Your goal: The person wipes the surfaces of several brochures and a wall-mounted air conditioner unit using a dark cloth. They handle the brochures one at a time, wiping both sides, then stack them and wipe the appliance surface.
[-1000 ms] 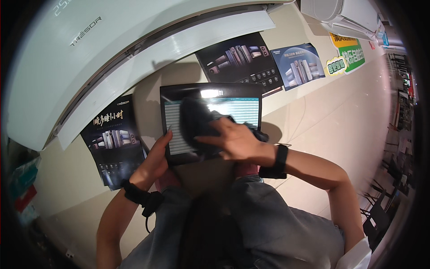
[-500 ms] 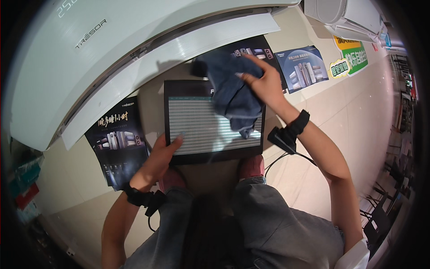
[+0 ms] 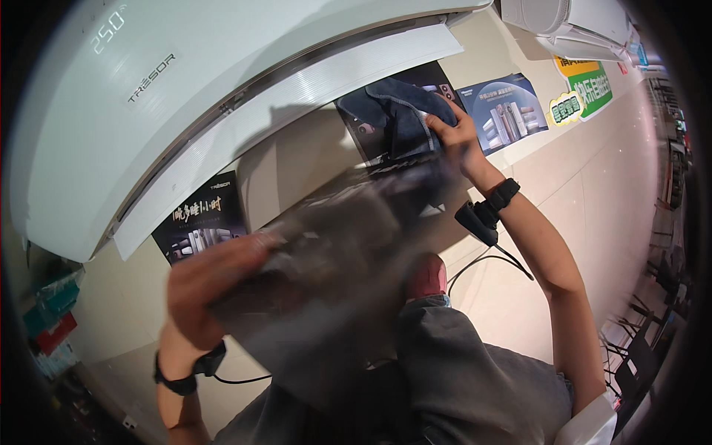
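My right hand [image 3: 461, 141] is closed on a dark blue cloth [image 3: 408, 111], bunched at the fingers and spread over a dark leaflet [image 3: 371, 144]. My left hand [image 3: 204, 285], smeared by motion, grips the left edge of a flat black-framed panel [image 3: 326, 245]. This panel is tilted and blurred in front of my lap, a dark, glossy side showing. Its far right corner comes close below my right hand; whether they touch I cannot tell.
A large white air conditioner [image 3: 89, 126] with a long white flap [image 3: 304, 111] spans the upper left. Another leaflet [image 3: 200, 211] lies below it. To the right are a blue leaflet [image 3: 508, 115], a green and yellow sign [image 3: 589, 93] and a second white unit [image 3: 578, 26].
The panel has swung up from lying flat with its striped face showing, into a tilted blur. My left hand has moved left with it. The cloth has lifted off the panel, up and right.
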`<action>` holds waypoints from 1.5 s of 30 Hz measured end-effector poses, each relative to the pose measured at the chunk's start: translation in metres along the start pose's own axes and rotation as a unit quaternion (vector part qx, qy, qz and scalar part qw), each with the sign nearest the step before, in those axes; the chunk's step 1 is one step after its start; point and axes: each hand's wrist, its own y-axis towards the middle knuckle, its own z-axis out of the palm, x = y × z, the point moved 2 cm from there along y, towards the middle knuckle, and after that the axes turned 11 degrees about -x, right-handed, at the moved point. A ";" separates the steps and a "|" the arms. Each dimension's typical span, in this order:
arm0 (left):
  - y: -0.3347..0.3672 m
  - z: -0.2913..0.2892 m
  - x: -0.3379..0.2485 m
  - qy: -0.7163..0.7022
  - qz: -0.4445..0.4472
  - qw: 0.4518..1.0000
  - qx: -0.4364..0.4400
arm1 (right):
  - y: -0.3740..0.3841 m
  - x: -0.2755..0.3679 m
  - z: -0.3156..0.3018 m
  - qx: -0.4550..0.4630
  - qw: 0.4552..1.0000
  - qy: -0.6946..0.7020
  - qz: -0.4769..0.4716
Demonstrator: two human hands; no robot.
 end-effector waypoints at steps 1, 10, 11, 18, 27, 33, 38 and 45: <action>0.004 0.017 -0.002 0.004 0.118 0.993 -0.022 | 0.000 -0.001 0.001 -0.003 1.000 0.002 0.005; -0.119 0.052 0.118 0.259 0.218 0.941 -0.005 | -0.010 0.009 -0.005 -0.008 1.000 0.005 0.005; -0.138 0.044 0.137 0.266 0.188 0.945 -0.011 | -0.012 0.012 -0.005 -0.007 1.000 0.008 0.004; -0.206 0.014 0.204 0.319 -0.003 0.939 0.131 | -0.011 0.007 -0.004 -0.007 1.000 0.012 -0.012; -0.081 0.077 0.119 -0.020 -0.076 0.996 0.039 | -0.088 0.051 0.027 0.109 0.982 0.144 0.061; -0.018 0.143 0.070 -0.662 -0.392 0.631 0.095 | -0.159 0.107 0.061 0.284 0.939 0.158 0.115; -0.012 0.148 0.088 -0.541 -0.354 0.743 0.176 | -0.129 0.078 0.052 0.285 0.935 0.027 -0.207; -0.046 0.131 0.112 -0.272 -0.168 0.927 0.197 | -0.064 0.002 0.010 0.121 0.810 -0.437 -0.373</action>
